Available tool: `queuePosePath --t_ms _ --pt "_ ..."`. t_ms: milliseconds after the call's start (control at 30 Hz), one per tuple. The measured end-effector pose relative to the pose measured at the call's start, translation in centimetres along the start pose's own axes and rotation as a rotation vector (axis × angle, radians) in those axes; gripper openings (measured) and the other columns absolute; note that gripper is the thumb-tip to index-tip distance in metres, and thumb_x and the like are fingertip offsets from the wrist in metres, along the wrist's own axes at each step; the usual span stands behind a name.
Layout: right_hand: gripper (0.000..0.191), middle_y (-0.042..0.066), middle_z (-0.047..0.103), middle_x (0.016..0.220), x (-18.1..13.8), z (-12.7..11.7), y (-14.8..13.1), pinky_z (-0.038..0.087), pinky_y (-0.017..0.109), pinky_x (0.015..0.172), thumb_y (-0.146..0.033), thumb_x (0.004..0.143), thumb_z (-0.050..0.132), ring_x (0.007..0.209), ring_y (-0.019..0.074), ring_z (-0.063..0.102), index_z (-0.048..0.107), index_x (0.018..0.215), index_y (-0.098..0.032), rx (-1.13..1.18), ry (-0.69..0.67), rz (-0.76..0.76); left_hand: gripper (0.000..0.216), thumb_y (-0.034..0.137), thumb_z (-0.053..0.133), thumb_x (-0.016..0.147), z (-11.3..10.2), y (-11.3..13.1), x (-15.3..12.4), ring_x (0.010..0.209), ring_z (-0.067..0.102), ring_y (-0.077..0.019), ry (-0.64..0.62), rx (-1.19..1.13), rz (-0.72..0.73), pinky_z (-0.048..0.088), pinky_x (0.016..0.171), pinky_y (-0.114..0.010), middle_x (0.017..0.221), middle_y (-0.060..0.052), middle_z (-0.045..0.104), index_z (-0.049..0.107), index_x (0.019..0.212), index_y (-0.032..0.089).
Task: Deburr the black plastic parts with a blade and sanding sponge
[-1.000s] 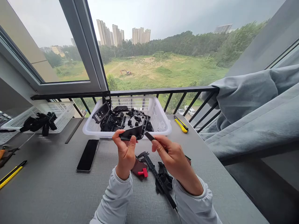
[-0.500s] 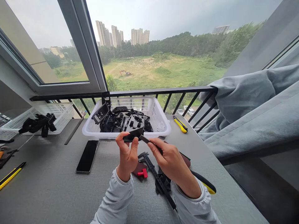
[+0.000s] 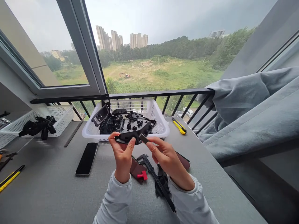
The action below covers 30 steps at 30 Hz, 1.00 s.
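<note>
My left hand (image 3: 122, 157) grips a black moulded plastic part (image 3: 133, 133), thumb on its near side and fingers at its left end. The part is held over the front rim of a white basket (image 3: 126, 136), its studded face turned up. My right hand (image 3: 164, 155) is closed around a flat file (image 3: 144, 138). The file's grey tip lies at the part's near edge; whether it touches I cannot tell. Below the hands are a black caliper (image 3: 153, 171), a red clip-like piece (image 3: 143, 175) and brown abrasive-looking sheets (image 3: 136, 169). The file's handle is hidden.
More black plastic parts (image 3: 108, 124) fill the white basket. A phone (image 3: 87, 159) lies left, a yellow utility knife (image 3: 179, 126) right. Another basket (image 3: 62, 115) with black pieces (image 3: 39, 126) stands far left, near a metal strip (image 3: 73, 133). A railing (image 3: 161, 92) borders the back.
The plastic part has tilted, showing more of its side and studded face. Both hands have shifted slightly left. The file's black and yellow handle has gone out of sight behind my right hand.
</note>
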State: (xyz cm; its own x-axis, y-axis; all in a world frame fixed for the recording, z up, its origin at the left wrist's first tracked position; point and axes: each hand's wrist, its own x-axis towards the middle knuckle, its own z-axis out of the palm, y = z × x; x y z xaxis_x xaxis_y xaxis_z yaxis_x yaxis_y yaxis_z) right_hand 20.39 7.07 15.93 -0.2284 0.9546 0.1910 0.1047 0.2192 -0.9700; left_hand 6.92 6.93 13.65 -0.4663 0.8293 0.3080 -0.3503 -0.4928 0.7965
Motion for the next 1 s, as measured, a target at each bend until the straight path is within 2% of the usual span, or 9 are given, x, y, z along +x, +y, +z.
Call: queuePosePath --t_ms 67,167,433,533,667,867,1000 --pt "0.037 -0.01 0.037 0.042 0.1 0.2 -0.1 0.026 0.023 0.037 -0.054 0.082 0.059 0.036 0.0088 0.033 0.064 0.089 -0.018 0.134 -0.041 0.078 0.051 0.026 0.08 0.071 0.0 0.3 0.0 0.068 0.061 -0.0062 0.018 -0.054 -0.064 0.049 0.068 -0.017 0.082 0.007 0.06 0.04 0.104 0.028" --pt "0.04 -0.01 0.039 0.041 0.0 0.3 -0.5 0.025 0.022 0.038 -0.057 0.079 0.062 0.036 0.0079 0.033 0.064 0.089 -0.017 0.254 -0.058 0.136 0.053 0.028 0.082 0.069 0.0 0.7 0.1 0.062 0.061 -0.0063 -0.006 -0.1 -0.134 0.049 0.059 -0.016 0.079 0.007 0.059 0.042 0.103 0.028" --pt "0.041 -0.007 0.042 0.043 -0.3 0.9 -0.2 0.019 0.021 0.036 -0.055 0.078 0.065 0.035 0.0065 0.034 0.071 0.086 -0.016 0.421 0.026 0.067 0.039 0.035 0.078 0.073 0.0 0.5 0.4 0.054 0.058 -0.0066 -0.091 -0.127 -0.235 0.045 0.046 -0.014 0.072 0.006 0.062 0.051 0.099 0.027" --pt "0.04 -0.007 0.042 0.045 -0.3 1.2 -0.1 0.02 0.021 0.035 -0.054 0.077 0.067 0.035 0.0065 0.035 0.073 0.087 -0.016 0.41 0.09 0.04 0.041 0.04 0.077 0.073 0.3 0.5 0.1 0.058 0.061 -0.009 -0.128 -0.141 -0.255 0.047 0.047 -0.016 0.076 0.003 0.065 0.052 0.103 0.027" --pt "0.038 -0.006 0.046 0.049 -0.2 1.4 -0.1 0.025 0.021 0.034 -0.052 0.077 0.068 0.036 0.0062 0.037 0.074 0.089 -0.017 0.361 0.101 0.006 0.057 0.03 0.085 0.063 0.9 0.8 -0.3 0.06 0.06 -0.0077 -0.153 -0.142 -0.236 0.048 0.05 -0.016 0.077 0.006 0.063 0.049 0.108 0.029" --pt "0.036 -0.006 0.046 0.052 0.0 1.5 -0.3 0.029 0.02 0.034 -0.051 0.079 0.066 0.037 0.0054 0.036 0.074 0.089 -0.017 0.323 0.053 0.008 0.052 0.028 0.081 0.065 1.1 0.8 -0.2 0.054 0.057 -0.0067 -0.078 -0.112 -0.238 0.045 0.049 -0.017 0.072 0.006 0.063 0.049 0.106 0.026" --pt "0.037 -0.002 0.054 0.064 0.0 1.7 0.0 0.032 0.019 0.034 -0.052 0.078 0.066 0.039 0.0051 0.04 0.074 0.093 -0.019 0.301 0.026 0.009 0.048 0.029 0.078 0.067 1.0 0.5 -0.2 0.052 0.055 -0.0061 -0.032 -0.089 -0.237 0.045 0.05 -0.017 0.067 0.007 0.061 0.049 0.105 0.027"
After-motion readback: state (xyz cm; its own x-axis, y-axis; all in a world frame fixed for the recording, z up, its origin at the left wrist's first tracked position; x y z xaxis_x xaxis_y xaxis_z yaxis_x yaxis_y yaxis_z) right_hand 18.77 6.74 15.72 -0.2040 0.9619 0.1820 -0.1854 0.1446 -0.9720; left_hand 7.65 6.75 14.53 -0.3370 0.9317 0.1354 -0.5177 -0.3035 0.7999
